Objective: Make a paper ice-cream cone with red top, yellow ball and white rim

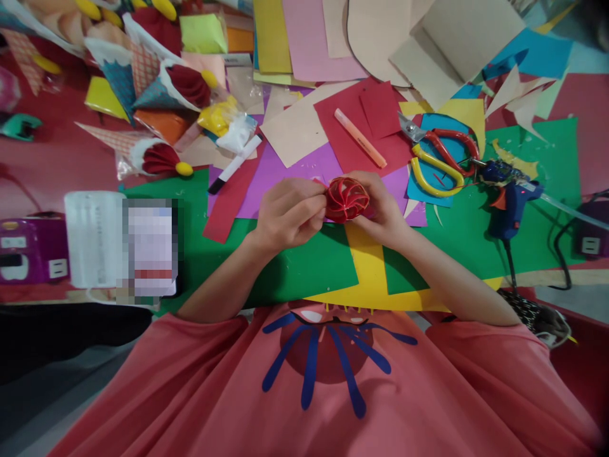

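Note:
Between my hands is a small round red openwork ornament [347, 200], made of curved strips that meet near its middle, with gold-looking edges. My right hand [380, 209] curls around its right side, thumb below and fingers behind. At its left edge the fingers of my left hand [292, 212] are pinched together; whether a small piece sits between those fingertips is hidden. Beneath the hands lie purple paper [280, 168] and a green sheet [304, 257], with a yellow strip [368, 260] showing near the right forearm.
Right of the hands lie red-and-yellow-handled scissors [440, 155] and a blue glue gun [514, 206] with a cord. An orange marker [360, 138] and a black-capped white marker [235, 164] lie ahead. Paper cones [176, 89] fill the upper left; a phone [150, 251] lies left.

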{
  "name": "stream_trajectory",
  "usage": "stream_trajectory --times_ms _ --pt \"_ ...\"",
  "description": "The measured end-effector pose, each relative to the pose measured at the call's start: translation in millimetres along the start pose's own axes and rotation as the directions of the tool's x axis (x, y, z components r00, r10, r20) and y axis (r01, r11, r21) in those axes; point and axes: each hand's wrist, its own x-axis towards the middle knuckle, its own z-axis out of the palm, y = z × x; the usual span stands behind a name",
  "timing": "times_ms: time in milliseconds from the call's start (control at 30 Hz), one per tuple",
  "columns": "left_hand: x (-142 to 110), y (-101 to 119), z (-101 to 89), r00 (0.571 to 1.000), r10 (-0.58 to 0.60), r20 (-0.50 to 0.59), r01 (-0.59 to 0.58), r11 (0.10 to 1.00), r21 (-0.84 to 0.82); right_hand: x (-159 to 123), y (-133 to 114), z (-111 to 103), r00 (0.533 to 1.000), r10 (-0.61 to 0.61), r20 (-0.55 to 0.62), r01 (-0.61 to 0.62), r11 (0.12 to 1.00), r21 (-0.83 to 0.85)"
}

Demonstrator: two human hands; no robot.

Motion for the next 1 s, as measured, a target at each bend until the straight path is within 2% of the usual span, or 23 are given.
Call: stream_trajectory --times_ms 167,233,300,367,467,533,633,733,800,833,933,1000 --pt "-9 -1 3.3 0.999 -0.049 -0.007 0.049 0.999 -0.024 2 -4 -2 0.999 -0.027 -0.046 0.026 1.0 -0.011" --pt "-15 -1 6.5 0.995 -0.087 -0.038 0.083 0.991 -0.107 2 -6 -2 0.997 0.022 -0.08 -0.024 1.0 -0.017" --pt "-19 0 9.6 0.983 -0.178 -0.048 0.162 0.959 -0.231 1 -6 -1 0.988 0.105 -0.112 -0.106 0.994 -0.003" --pt "-20 2 11.4 0.954 -0.3 0.022 0.292 0.904 -0.312 0 -6 3 0.976 0.174 -0.128 -0.171 0.985 0.029" --pt "-18 5 12.4 0.914 -0.36 0.189 0.405 0.853 -0.329 -2 -7 11 0.968 0.217 -0.122 -0.209 0.975 0.077" --pt "-17 7 13.5 0.876 -0.396 0.276 0.479 0.788 -0.387 -2 -9 16 0.968 0.225 -0.112 -0.215 0.972 0.095" --pt "-21 10 17.3 0.782 -0.478 0.4 0.623 0.592 -0.511 -1 -13 17 0.973 0.206 -0.107 -0.192 0.974 0.123" --pt "-24 12 21.0 0.68 -0.568 0.464 0.71 0.353 -0.609 2 -15 8 0.982 0.179 -0.062 -0.169 0.976 0.137" --pt "-23 12 20.8 0.592 -0.63 0.502 0.746 0.193 -0.637 4 -15 -2 0.984 0.169 -0.062 -0.159 0.977 0.144" --pt "-20 12 19.7 0.535 -0.647 0.543 0.769 0.108 -0.63 4 -15 -7 0.979 0.176 -0.105 -0.16 0.976 0.149" --pt "-11 11 13.3 0.362 -0.584 0.726 0.842 -0.129 -0.524 4 -13 -18 0.944 0.215 -0.252 -0.18 0.972 0.152" --pt "-5 11 8.9 0.306 -0.54 0.784 0.858 -0.2 -0.473 4 -12 -22 0.928 0.235 -0.289 -0.196 0.968 0.158"
